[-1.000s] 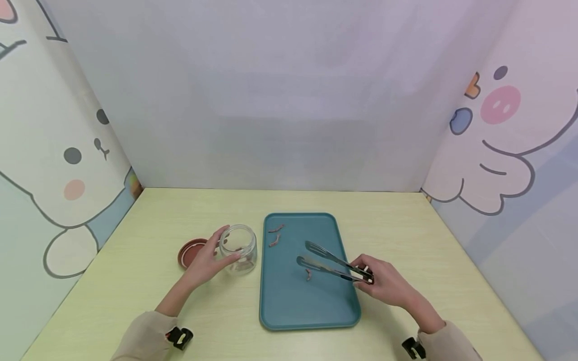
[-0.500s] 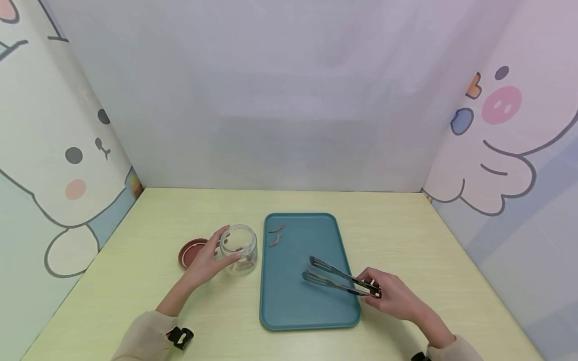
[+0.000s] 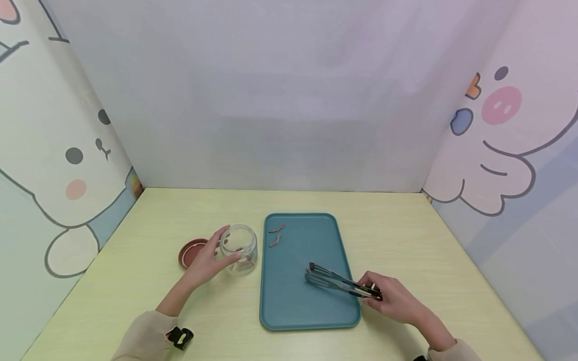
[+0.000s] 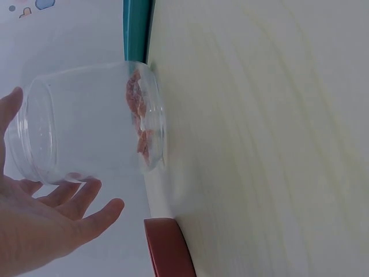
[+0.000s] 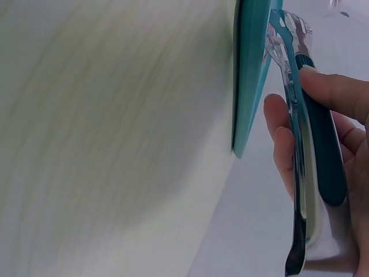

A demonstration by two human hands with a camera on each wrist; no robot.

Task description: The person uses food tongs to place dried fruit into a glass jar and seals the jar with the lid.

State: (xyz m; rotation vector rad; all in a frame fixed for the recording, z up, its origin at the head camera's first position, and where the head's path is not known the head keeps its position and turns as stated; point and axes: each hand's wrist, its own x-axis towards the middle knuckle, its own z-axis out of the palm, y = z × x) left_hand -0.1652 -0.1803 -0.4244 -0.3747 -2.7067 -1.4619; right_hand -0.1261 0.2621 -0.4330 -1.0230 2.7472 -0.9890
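My left hand (image 3: 208, 261) holds a clear glass jar (image 3: 246, 264) standing on the table, with the thumb on one side and fingers on the other. In the left wrist view, several reddish-brown strips, like pieces of dried meat (image 4: 137, 99), lie at the jar's bottom. My right hand (image 3: 392, 299) grips a pair of metal tongs (image 3: 336, 282) with dark grips. The slotted tips hover low over a blue-green tray (image 3: 289, 311), slightly apart, mostly hiding a strip near them; whether they touch it I cannot tell. Two other strips (image 3: 275, 240) lie at the tray's upper left.
A reddish-brown jar lid (image 3: 187, 254) lies on the table left of the jar, partly behind the left hand. The pale wooden table (image 3: 388, 220) meets a plain wall at the back and cartoon-printed sides.
My right hand has brought the tongs down and towards me, over the strip in the tray's middle, and their tips have drawn closer together. The left hand and jar stay put.
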